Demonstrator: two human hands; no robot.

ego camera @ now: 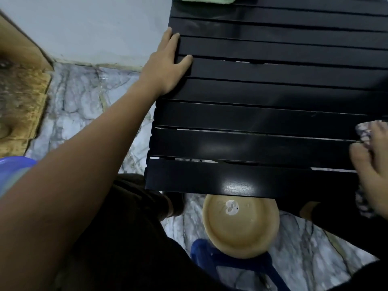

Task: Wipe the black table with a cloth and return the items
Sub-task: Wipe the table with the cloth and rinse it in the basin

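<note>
The floor is grey marble, with a tan bowl [241, 225] below the hands. The right hand [371, 171] presses a patterned cloth [364, 133] flat, mid-wipe. The left hand [168, 66], spread, steadies the black surface [262, 114]. Next, I think: sweep the cloth leftward.

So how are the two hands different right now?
The left hand lies flat with straight fingers on the left edge of the black table; it holds nothing. The right hand is at the table's right edge, pressing on a patterned cloth. The left hand shows whole, while the right hand is cut off by the picture's edge. Both are bare and touch the table's edge.
</note>
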